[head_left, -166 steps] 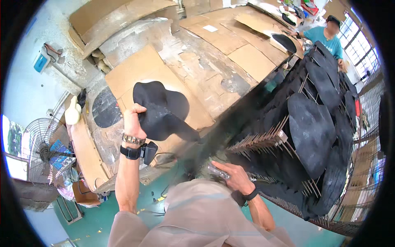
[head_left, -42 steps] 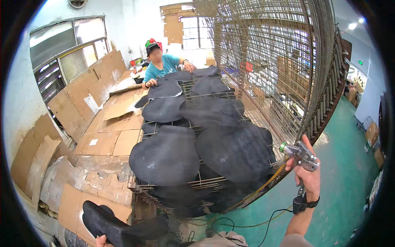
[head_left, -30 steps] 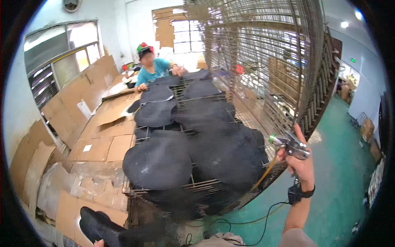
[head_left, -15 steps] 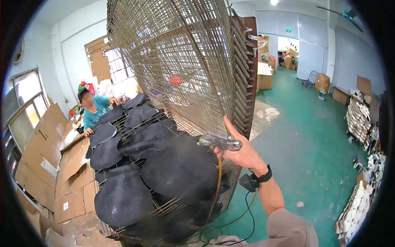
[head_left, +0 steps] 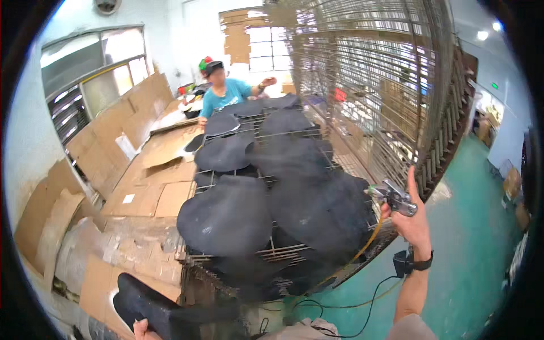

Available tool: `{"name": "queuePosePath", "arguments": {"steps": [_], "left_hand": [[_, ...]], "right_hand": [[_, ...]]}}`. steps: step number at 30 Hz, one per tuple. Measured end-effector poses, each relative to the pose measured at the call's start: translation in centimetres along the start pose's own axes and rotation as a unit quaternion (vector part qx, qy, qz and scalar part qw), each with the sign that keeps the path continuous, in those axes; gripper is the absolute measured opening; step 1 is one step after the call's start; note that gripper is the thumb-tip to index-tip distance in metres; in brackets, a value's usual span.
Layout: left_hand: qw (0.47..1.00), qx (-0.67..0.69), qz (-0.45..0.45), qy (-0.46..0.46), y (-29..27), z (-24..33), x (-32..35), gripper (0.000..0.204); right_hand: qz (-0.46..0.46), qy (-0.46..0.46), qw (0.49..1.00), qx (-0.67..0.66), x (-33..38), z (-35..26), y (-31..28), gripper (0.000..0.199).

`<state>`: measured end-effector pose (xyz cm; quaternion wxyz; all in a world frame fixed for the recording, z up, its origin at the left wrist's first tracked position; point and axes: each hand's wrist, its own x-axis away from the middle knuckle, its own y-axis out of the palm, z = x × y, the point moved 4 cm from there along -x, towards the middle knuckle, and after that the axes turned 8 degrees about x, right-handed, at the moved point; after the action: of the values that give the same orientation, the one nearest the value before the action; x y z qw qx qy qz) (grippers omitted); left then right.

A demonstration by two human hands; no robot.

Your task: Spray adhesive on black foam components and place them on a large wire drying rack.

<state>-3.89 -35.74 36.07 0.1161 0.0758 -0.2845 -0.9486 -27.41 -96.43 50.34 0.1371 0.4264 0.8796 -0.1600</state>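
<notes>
In my right hand is a metal spray gun with a yellow hose. One finger of that hand points up beside the raised wire racks; whether it touches them I cannot tell. My left hand, mostly cut off at the lower edge, has its fingers closed on a black sheet with a pale edge. Several rounded black sheets lie overlapping on a flat wire rack ahead of me. The nearest ones are blurred.
Across the rack stands a co-worker in a blue shirt, one hand at the sheets' far left side. Cardboard covers the surface on the left. A black cable loops near my right arm. Green floor stretches to the right.
My view has swung left, so the racks appear farther right. My left hand has come into view with a black sheet. The co-worker's one hand has risen off the sheets.
</notes>
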Motion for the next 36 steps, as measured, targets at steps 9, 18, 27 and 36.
{"name": "queuePosePath", "arguments": {"steps": [9, 18, 27, 36], "left_hand": [[0.998, 0.039, -0.009, 0.044, 2.6, 0.2, 1.1, 0.034], [0.987, 0.143, -0.071, -0.016, 5.3, -0.7, 1.5, 0.052], [0.990, 0.139, -0.017, 0.011, 4.6, -0.4, 2.0, 0.045], [0.990, 0.138, -0.007, 0.022, 4.5, -0.3, 2.2, 0.033]], "right_hand": [[0.025, 0.011, 0.998, 0.049, 0.5, -0.5, 0.1, 0.106], [0.027, 0.018, 0.994, 0.108, 0.6, -1.3, -0.1, 0.101], [0.033, 0.018, 0.992, 0.117, 0.7, -1.6, 0.3, 0.104], [0.044, 0.020, 0.993, 0.105, 0.8, -1.5, 0.4, 0.104]]}}
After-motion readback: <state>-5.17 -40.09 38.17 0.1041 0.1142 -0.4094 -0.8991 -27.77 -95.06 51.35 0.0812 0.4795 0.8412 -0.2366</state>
